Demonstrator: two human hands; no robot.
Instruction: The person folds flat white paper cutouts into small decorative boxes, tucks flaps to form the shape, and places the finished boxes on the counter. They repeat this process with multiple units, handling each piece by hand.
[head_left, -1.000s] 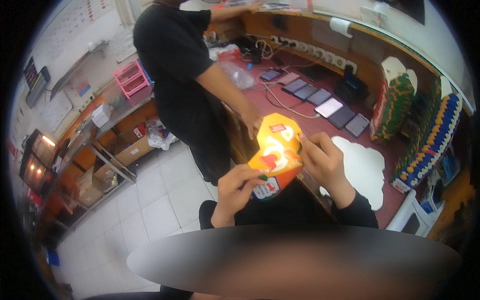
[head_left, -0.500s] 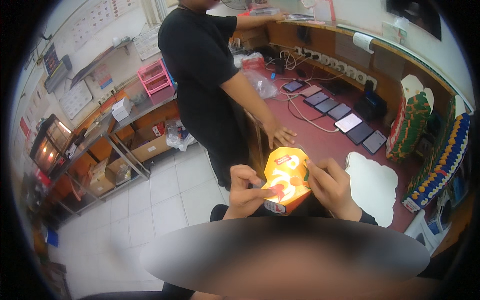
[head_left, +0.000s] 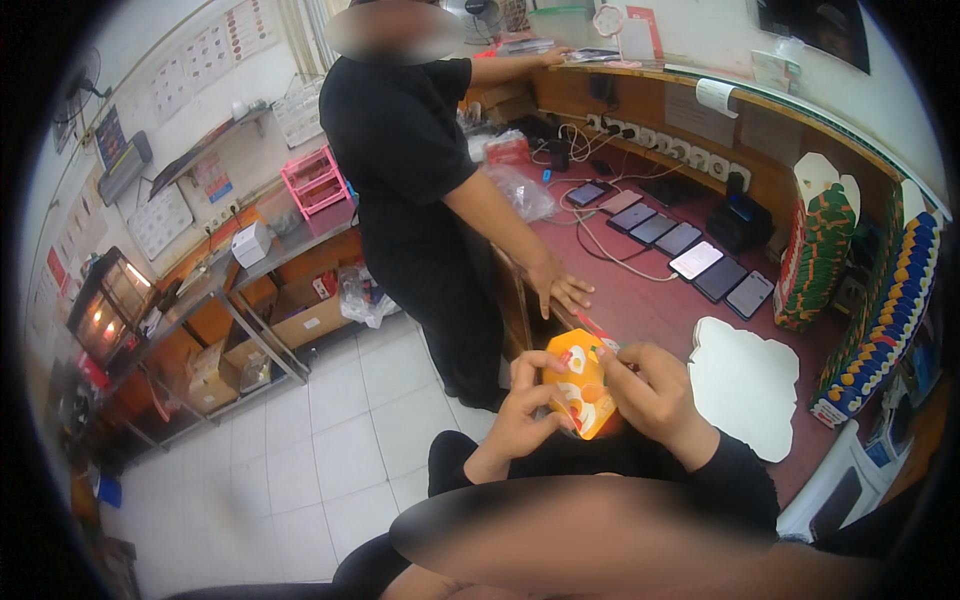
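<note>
Now the orange carton [head_left: 578,395] sits low and central between both hands, the left hand [head_left: 522,410] gripping its near-left side, the right hand [head_left: 655,395] pinching its far-right edge. Folding it well probably means pressing along the creases with thumbs firm. Against the earlier frame, the carton is tilted more on edge, and the co-worker's hand [head_left: 563,290] rests on the red counter [head_left: 650,310] just beyond

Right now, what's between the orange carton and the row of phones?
Head view: bare maroon counter between the orange carton and the phones, plus a white cable; the co-worker's hand rests nearby.
</note>
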